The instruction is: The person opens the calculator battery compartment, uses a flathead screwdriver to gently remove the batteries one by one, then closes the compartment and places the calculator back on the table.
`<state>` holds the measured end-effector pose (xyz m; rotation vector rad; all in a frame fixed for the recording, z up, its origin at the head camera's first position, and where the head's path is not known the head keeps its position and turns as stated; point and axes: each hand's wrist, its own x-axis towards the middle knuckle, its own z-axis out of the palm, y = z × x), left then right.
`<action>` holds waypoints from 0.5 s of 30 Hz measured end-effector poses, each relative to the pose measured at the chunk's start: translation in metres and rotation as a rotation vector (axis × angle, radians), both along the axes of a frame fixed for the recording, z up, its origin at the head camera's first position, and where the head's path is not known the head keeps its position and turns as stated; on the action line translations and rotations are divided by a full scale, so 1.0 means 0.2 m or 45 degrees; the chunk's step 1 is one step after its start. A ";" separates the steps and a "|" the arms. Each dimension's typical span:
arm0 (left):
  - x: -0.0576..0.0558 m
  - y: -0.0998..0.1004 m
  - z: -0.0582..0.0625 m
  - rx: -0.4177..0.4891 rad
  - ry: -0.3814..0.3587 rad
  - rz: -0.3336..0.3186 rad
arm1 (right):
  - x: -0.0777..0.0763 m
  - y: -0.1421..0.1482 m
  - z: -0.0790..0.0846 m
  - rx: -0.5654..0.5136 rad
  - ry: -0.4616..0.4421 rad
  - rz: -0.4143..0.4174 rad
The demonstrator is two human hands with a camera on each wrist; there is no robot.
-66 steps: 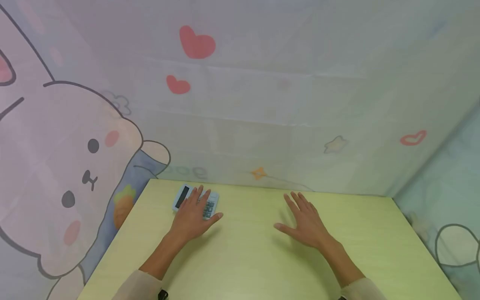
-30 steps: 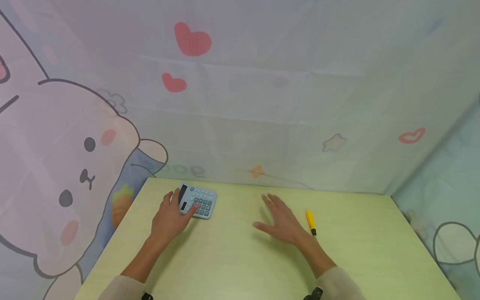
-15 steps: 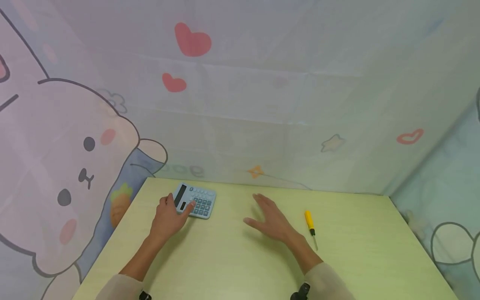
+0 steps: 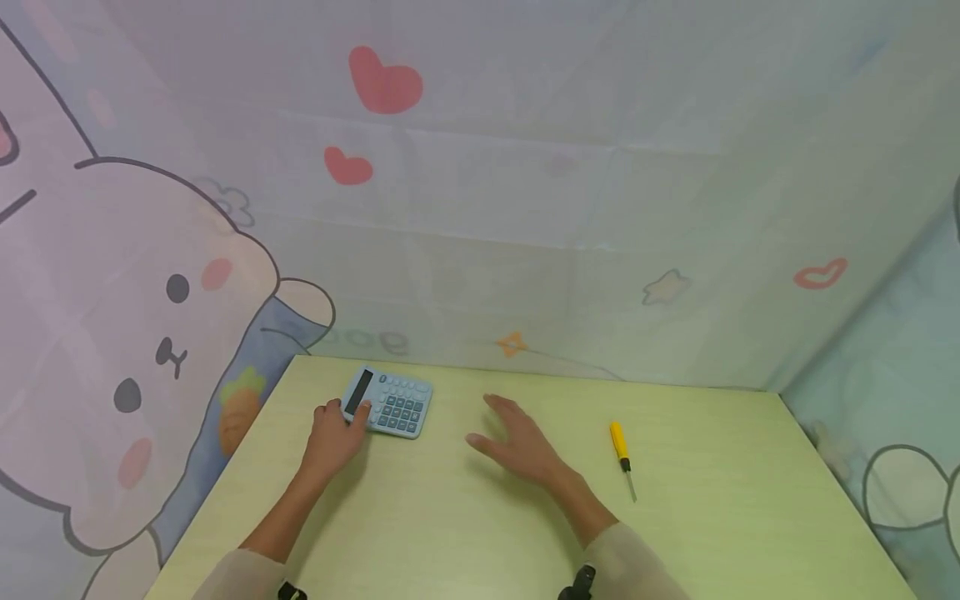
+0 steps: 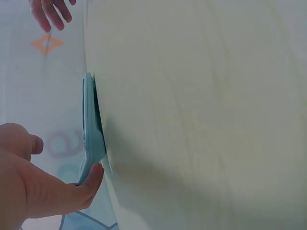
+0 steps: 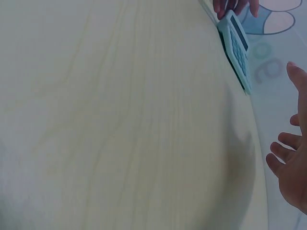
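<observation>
A light blue calculator (image 4: pixel 407 390) lies near the back edge of the table, its dark display toward the left. My left hand (image 4: pixel 328 446) is at its left end. In the left wrist view, fingers of the left hand (image 5: pixel 43 191) reach the end of the calculator (image 5: pixel 89 124), while another digit stays raised off its top face. My right hand (image 4: pixel 521 450) hovers over the table right of the calculator, fingers extended and holding nothing. Behind its forearm, to the right, a screwdriver (image 4: pixel 619 443) with a yellow handle and black collar points its thin shaft toward me.
The pale yellow-green table (image 4: pixel 450 525) ends at a printed cloth backdrop (image 4: pixel 487 217) with hearts and a large rabbit. More cloth hangs along the right side (image 4: pixel 915 400).
My left hand has shifted left, its thumb passing from the keys toward the display end. My right hand has moved left, uncovering the screwdriver. The calculator lies nearly where it was.
</observation>
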<state>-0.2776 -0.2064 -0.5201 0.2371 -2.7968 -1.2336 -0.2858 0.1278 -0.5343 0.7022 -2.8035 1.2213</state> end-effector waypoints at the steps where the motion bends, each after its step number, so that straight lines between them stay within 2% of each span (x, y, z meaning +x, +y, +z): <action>1: -0.01 0.00 0.00 0.013 0.011 0.005 | 0.00 -0.01 0.00 -0.007 -0.003 0.000; 10: -0.05 -0.01 -0.03 0.069 0.077 0.056 | -0.02 -0.11 -0.03 -0.100 -0.030 0.002; 15: -0.03 0.01 -0.03 0.092 0.048 0.073 | -0.04 -0.16 -0.05 -0.130 -0.047 0.008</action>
